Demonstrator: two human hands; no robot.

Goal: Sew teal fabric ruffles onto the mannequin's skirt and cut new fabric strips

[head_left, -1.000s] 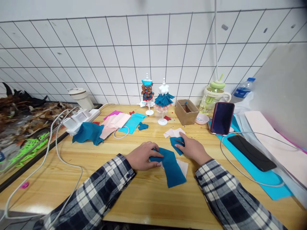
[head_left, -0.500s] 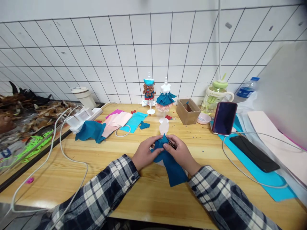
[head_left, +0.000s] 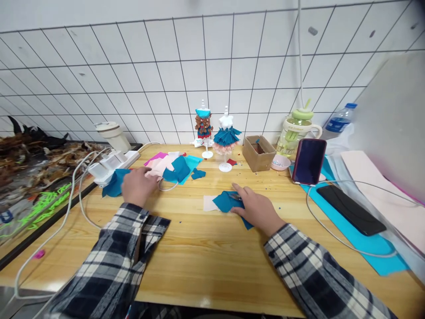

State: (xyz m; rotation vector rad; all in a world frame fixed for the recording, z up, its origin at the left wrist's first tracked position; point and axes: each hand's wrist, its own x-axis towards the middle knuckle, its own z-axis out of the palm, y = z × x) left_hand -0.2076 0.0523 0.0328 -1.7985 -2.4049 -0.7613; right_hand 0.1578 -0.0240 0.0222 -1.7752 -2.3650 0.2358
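My left hand [head_left: 139, 186] reaches over the paper pile at the left, its bent fingers closed at the edge of a pale pink paper sheet [head_left: 161, 166]. Their tips are partly hidden. A dark teal sheet [head_left: 114, 184] lies just left of this hand, and a teal piece [head_left: 179, 169] rests on the pile to its right. My right hand [head_left: 257, 206] is low over the table, thumb and fingers around what looks like small scissors [head_left: 236, 197]. Beneath them lies a folded teal piece [head_left: 224, 201], partly over a pale pink piece [head_left: 209, 203].
Two small dress stands [head_left: 226, 137] [head_left: 203, 128] stand by the wall. To their right are a cardboard box [head_left: 259, 153], a pink bowl [head_left: 280, 162], an upright phone [head_left: 309, 161] and a bottle [head_left: 299, 128]. Cables [head_left: 79, 190] cross the left side beside a power strip [head_left: 114, 166].
My left hand has left the teal paper at the centre and moved left to the pile. A teal piece now lies on that pile. My right hand has shifted slightly right; the paper there is lower.
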